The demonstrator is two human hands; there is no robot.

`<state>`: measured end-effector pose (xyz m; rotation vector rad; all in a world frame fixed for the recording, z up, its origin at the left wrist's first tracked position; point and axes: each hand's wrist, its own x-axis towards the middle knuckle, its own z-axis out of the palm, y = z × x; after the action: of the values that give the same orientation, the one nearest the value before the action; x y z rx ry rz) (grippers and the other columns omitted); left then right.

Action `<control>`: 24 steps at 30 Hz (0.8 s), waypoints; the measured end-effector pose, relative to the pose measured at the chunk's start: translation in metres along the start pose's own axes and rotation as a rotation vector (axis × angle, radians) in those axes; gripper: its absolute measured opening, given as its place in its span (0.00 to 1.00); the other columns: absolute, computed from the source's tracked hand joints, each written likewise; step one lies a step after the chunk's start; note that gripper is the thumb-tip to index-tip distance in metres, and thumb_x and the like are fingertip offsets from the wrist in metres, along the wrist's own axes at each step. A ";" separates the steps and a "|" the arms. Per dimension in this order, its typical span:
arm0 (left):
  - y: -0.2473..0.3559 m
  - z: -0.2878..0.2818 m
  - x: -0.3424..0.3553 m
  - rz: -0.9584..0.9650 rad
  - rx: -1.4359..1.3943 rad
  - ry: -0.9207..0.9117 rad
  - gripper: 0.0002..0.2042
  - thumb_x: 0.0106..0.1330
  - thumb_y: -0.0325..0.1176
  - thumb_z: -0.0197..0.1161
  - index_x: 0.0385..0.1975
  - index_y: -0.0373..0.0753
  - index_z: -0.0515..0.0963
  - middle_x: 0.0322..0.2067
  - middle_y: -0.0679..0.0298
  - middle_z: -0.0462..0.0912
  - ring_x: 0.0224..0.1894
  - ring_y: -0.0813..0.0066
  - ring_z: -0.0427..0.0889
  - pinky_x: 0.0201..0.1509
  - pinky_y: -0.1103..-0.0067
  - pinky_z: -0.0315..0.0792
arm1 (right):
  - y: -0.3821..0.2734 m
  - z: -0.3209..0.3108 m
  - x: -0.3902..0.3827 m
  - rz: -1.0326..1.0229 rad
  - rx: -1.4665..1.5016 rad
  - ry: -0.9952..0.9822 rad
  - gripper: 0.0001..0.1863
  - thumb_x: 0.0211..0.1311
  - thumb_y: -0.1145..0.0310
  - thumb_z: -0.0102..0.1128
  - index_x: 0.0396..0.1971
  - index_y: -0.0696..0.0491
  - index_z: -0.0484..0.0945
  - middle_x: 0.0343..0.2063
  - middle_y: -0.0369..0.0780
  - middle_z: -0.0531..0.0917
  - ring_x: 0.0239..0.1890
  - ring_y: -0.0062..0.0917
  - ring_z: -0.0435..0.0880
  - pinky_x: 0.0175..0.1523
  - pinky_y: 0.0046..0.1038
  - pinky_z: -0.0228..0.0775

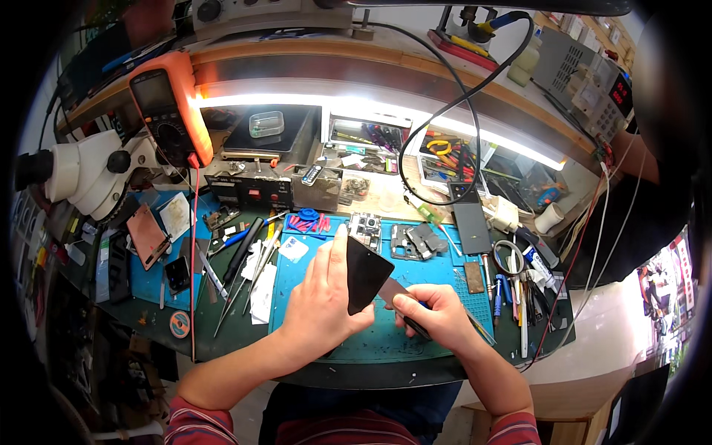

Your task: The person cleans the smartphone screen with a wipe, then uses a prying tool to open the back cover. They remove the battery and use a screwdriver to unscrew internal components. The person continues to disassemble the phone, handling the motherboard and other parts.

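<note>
My left hand [319, 304] grips a black smartphone or screen panel [368, 273] at an angle above the blue work mat [297, 345]. My right hand [434, 315] is closed on a flat tool [392, 291] with a thin grey blade, its tip against or very near the panel's lower right edge. Behind them on the mat lie a small phone board with camera modules [365, 230], dark metal parts [417, 241], red strips [310, 225] and a small white card [293, 249].
A microscope [93, 170] and orange multimeter [170, 111] stand left, near tweezers and pens [252, 259]. Tools lie right [523, 304]. A power supply [571, 74] sits on the shelf; cables hang at right. Another person's arm [638, 159] shows at the right edge.
</note>
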<state>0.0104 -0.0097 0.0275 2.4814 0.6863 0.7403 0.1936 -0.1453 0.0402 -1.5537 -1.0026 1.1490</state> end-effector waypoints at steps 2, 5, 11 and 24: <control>-0.001 0.000 0.000 0.015 0.007 0.010 0.56 0.51 0.41 0.76 0.77 0.30 0.46 0.60 0.46 0.67 0.60 0.47 0.76 0.55 0.63 0.80 | 0.001 0.002 0.000 -0.041 -0.002 0.012 0.16 0.76 0.61 0.61 0.40 0.60 0.86 0.26 0.34 0.85 0.24 0.13 0.80 0.30 0.16 0.70; 0.004 -0.002 0.000 0.002 -0.015 -0.034 0.56 0.51 0.41 0.76 0.77 0.30 0.47 0.60 0.46 0.67 0.60 0.48 0.76 0.54 0.63 0.81 | -0.001 0.003 0.004 -0.040 0.047 0.019 0.15 0.76 0.62 0.61 0.40 0.60 0.86 0.26 0.35 0.85 0.25 0.13 0.80 0.30 0.17 0.70; 0.009 -0.003 0.000 0.005 -0.015 -0.078 0.55 0.50 0.41 0.77 0.76 0.29 0.49 0.59 0.47 0.68 0.59 0.49 0.76 0.54 0.65 0.81 | 0.002 0.008 0.005 -0.085 -0.016 0.068 0.15 0.76 0.63 0.61 0.36 0.61 0.85 0.26 0.36 0.86 0.24 0.14 0.81 0.30 0.18 0.72; 0.011 -0.002 -0.001 0.051 0.037 -0.036 0.55 0.50 0.41 0.78 0.75 0.27 0.50 0.58 0.48 0.69 0.58 0.51 0.76 0.53 0.66 0.82 | -0.001 0.002 0.010 -0.053 -0.028 0.083 0.15 0.76 0.62 0.62 0.33 0.59 0.84 0.27 0.36 0.87 0.25 0.14 0.83 0.30 0.18 0.72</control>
<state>0.0124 -0.0178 0.0343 2.5484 0.6314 0.7061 0.1936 -0.1350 0.0390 -1.5749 -1.0027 1.0297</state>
